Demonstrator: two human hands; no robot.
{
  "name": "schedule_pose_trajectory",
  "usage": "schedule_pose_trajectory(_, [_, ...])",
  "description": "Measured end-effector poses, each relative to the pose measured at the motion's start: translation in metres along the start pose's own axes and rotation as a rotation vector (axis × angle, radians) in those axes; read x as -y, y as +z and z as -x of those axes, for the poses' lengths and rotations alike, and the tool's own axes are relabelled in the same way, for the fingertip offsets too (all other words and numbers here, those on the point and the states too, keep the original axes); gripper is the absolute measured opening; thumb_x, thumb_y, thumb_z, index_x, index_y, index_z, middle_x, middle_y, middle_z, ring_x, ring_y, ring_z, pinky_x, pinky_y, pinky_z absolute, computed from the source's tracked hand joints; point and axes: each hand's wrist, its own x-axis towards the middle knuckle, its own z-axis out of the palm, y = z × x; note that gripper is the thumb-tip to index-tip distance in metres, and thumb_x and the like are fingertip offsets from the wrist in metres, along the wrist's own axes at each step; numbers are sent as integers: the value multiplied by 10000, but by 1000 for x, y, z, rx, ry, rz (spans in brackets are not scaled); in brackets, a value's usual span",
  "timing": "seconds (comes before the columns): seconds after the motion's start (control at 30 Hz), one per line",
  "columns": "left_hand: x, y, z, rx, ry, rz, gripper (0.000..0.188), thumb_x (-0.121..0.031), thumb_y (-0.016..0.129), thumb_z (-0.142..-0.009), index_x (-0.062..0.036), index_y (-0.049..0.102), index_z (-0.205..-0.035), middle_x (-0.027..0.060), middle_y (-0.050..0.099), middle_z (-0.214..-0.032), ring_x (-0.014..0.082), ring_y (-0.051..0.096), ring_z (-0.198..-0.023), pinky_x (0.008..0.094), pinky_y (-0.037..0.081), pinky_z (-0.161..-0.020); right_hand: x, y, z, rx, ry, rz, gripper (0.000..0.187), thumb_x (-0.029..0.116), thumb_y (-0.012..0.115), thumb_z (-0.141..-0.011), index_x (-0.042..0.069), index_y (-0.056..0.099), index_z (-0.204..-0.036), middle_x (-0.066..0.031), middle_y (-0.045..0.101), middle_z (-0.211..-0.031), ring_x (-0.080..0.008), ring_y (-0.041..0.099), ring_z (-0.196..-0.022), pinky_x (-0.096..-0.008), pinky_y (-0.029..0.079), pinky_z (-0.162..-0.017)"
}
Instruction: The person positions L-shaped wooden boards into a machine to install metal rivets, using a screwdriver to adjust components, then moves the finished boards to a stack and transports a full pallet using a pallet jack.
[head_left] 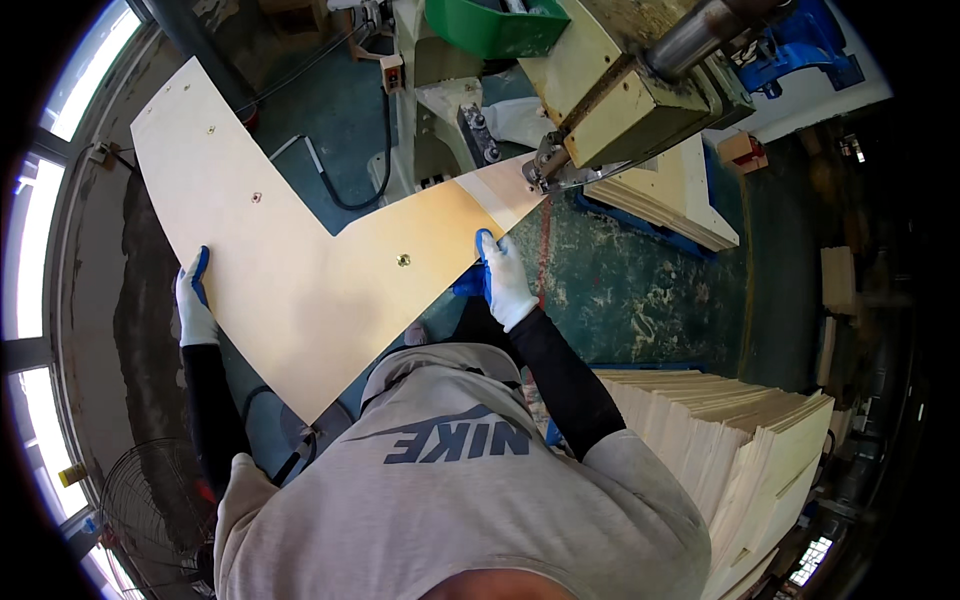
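I hold a large, L-shaped plywood panel (310, 290) between both hands. Several small metal inserts are set in its face, one of them (403, 260) near the inner bend. My left hand (196, 300), in a white glove with blue palm and fingers, grips the panel's left edge, thumb on top. On the near edge of the right arm of the panel, my right hand (507, 280) is closed in a matching glove; its blue fingers go underneath. The panel's far right end lies under the working head (547, 165) of a pale green press machine (620, 110).
A green bin (495, 28) is mounted on the machine. Plywood pieces are stacked at right behind the head (670, 200), and a tall stack of panels (720, 430) stands beside my right elbow. A wire-caged fan (155, 505) is at lower left; a black hose (350, 205) hangs beyond the panel.
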Motion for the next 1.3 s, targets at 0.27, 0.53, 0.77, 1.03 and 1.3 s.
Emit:
schedule_pose_trajectory(0.27, [9, 0, 40, -66, 60, 29, 396, -180, 677, -972, 51, 599, -1285, 142, 693, -1178, 239, 705, -972, 360, 578, -870, -1, -8, -5, 102, -167, -142, 320, 235, 565, -1053, 11, 563, -1282, -66, 662, -1153, -153, 664, -1051, -319, 546, -926])
schedule_pose_trajectory(0.53, [33, -49, 116, -68, -362, 82, 523, -312, 636, -992, 47, 549, -1362, 180, 688, -1205, 286, 697, -1034, 392, 576, -921, -3, -27, 88, 219, 96, -190, 390, 168, 652, -987, -22, 563, -1316, -70, 659, -1173, -125, 629, -1058, -288, 508, -942])
schedule_pose_trajectory(0.77, [165, 44, 201, 271, -761, 189, 557, -369, 532, -1040, 5, 480, -1450, 234, 602, -1380, 381, 638, -1202, 504, 531, -1031, 18, -141, 84, -90, -61, -90, 309, 223, 678, -961, -12, 634, -1157, -29, 652, -1014, -91, 598, -897, -268, 490, -785])
schedule_pose_trajectory(1.03, [379, 296, 261, 590, -892, 255, 492, -288, 572, -1040, 26, 496, -1412, 213, 623, -1351, 361, 631, -1212, 479, 522, -1034, 91, -375, 142, -765, -482, -18, 276, 229, 711, -971, 24, 562, -1080, -36, 617, -1008, -84, 607, -907, -258, 511, -776])
schedule_pose_trajectory(1.3, [407, 557, 267, 638, -810, 162, 454, -222, 674, -982, 32, 549, -1337, 153, 647, -1302, 334, 643, -1171, 474, 552, -978, 92, -484, 195, -1071, -653, 75, 643, 108, 718, -924, -40, 395, -1459, -155, 499, -1391, -212, 546, -1242, -360, 487, -1010])
